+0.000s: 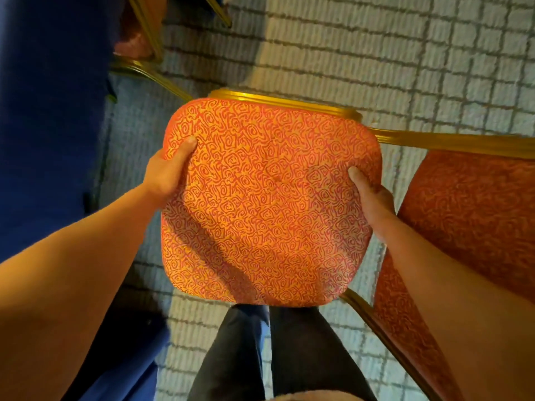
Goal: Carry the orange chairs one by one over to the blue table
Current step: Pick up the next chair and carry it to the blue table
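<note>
Orange cloth with red squiggles covered the seat of the orange chair (266,204), which filled the middle of the head view. Its gold frame (289,104) peeked out along the seat's edge at 12 o'clock. The left hand (169,175) gripped the side of the seat at 9 o'clock, with its thumb (188,146) lying on top of the cloth and its other fingers tucked under the edge, out of sight. The right hand (373,198) gripped the side at 3 o'clock the same way, with its thumb (357,178) pressed on top. I could not tell if the chair's feet were on the floor, because the seat hid them. The blue table (49,111) was at 9 o'clock, just beside the left arm, and only its dark blue cloth showed, hanging down. A second orange chair (469,212) stood at 4 o'clock, just beside the right arm, with a gold bar along its top. A third chair (136,39) with gold legs sat at 11 o'clock, right next to the blue cloth. Under it all was a pale grey carpet (376,53) with dark lines that made little squares. At 6 o'clock, the person's legs (304,357) in dark trousers came out from under the seat.
</note>
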Available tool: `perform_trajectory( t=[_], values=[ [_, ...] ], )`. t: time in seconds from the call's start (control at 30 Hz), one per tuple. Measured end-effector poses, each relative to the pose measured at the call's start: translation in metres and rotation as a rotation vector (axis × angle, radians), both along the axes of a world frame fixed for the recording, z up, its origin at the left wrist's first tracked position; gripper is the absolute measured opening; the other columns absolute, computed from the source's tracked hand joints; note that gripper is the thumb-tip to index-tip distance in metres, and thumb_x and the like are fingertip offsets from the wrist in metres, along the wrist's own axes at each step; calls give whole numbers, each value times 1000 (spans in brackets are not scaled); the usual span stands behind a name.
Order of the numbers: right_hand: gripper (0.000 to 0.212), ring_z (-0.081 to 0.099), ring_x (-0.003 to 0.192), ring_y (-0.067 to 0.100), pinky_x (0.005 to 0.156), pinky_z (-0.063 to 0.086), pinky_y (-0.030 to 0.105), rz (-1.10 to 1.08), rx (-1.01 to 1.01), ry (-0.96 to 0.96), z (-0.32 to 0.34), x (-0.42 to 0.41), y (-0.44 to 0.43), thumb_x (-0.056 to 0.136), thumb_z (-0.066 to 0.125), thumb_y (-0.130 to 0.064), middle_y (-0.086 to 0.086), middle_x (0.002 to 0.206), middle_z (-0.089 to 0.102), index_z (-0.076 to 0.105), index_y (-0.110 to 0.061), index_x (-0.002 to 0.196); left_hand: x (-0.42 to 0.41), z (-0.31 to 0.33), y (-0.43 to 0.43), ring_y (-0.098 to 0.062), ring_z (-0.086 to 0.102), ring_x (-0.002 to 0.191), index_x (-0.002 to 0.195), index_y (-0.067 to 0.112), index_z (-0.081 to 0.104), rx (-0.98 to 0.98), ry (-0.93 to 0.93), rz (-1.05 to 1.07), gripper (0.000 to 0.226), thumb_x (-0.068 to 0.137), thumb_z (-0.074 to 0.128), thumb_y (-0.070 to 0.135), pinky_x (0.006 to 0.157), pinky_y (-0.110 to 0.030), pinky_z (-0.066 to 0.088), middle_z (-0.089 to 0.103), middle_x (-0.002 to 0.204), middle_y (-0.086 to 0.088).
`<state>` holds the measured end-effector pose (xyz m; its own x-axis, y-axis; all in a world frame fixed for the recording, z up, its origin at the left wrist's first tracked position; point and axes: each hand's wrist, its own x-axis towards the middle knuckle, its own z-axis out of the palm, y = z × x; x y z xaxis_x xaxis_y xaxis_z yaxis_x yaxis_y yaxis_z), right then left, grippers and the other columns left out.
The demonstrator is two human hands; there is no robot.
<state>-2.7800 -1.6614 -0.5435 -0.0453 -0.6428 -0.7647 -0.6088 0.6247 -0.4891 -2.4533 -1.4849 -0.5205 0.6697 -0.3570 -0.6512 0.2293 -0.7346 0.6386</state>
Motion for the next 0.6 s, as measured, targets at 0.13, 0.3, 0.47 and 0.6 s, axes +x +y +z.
perform_trajectory(
  t=[0.13,0.3,0.47,0.6],
  values=[
    [66,60,76,12,70,46,27,29,85,13,-44,9,-20,65,67,-79,-8,84,62,59,-28,107,6,-56,-14,5,58,75,104,30,59,88,16,28,44,77,63,65,65,-12,43,63,88,16],
    [75,62,81,15,75,48,31,27,141,27,-102,12,-35,61,68,-81,-9,85,63,60,-27,112,11,-118,-24,1,57,74,100,29,59,160,8,14,46,76,62,68,69,-19,42,63,93,8],
    [89,64,88,22,84,52,38,13,190,42,-157,8,-44,61,68,-80,2,98,67,62,-17,124,15,-173,-37,-7,62,81,101,27,60,197,55,31,52,72,64,70,76,-25,45,65,94,6],
    [79,65,94,25,91,53,42,-17,181,57,-192,3,-47,67,68,-75,6,106,68,62,-18,122,11,-215,-44,-5,66,77,93,23,65,186,122,39,55,66,67,71,71,-25,50,69,90,9]
  ],
)
